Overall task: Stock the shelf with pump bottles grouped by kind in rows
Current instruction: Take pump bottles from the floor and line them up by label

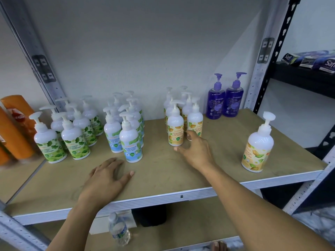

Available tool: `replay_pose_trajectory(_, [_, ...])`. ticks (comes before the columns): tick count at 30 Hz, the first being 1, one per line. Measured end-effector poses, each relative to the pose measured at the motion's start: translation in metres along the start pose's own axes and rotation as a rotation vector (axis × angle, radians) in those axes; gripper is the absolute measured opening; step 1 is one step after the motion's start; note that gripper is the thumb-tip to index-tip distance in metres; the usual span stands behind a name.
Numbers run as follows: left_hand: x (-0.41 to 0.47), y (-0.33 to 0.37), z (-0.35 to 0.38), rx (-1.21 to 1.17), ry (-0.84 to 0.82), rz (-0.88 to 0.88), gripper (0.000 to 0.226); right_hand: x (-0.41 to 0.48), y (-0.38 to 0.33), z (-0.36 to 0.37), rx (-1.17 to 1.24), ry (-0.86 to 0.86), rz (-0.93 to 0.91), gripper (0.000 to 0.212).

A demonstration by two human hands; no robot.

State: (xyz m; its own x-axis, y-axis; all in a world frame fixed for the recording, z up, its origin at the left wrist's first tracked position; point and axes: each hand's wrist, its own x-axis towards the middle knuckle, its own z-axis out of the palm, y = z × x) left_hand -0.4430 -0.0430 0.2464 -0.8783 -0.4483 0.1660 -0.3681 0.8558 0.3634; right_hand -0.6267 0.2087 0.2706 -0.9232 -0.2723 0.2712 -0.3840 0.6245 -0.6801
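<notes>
Shelf [163, 178] holds grouped pump bottles [175, 127].

Behind your front yellow-label bottle [175, 130], the rest of that row is mostly hidden, so you cannot count it. Left of it, the back bottles of the blue-label group [126, 113] overlap and blur together. Far left of it, the orange bottles [15, 127] are cut by the frame edge. Their label print is too blurred to read.
</notes>
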Motion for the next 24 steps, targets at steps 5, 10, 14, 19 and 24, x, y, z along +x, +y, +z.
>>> replay_pose_trajectory(5, [0.001, 0.000, -0.001, 0.005, -0.019, -0.009, 0.078, -0.036, 0.024, -0.051, -0.260, -0.115, -0.103, 0.081])
replay_pose_trajectory(10, [-0.002, 0.004, -0.003, 0.008, -0.017, -0.010, 0.070, -0.073, 0.046, -0.094, -0.188, -0.164, -0.071, 0.081])
replay_pose_trajectory(14, [-0.005, 0.007, -0.005, 0.004, -0.007, -0.010, 0.067, -0.105, 0.066, -0.120, -0.111, -0.127, -0.070, 0.069])
replay_pose_trajectory(19, [-0.007, 0.011, -0.003, -0.023, 0.024, -0.003, 0.060, -0.120, 0.101, -0.143, 0.007, 0.180, 0.027, 0.037])
replay_pose_trajectory(24, [-0.011, 0.017, -0.004, -0.041, 0.026, -0.016, 0.057, -0.106, 0.119, -0.155, 0.085, 0.323, 0.166, 0.050])
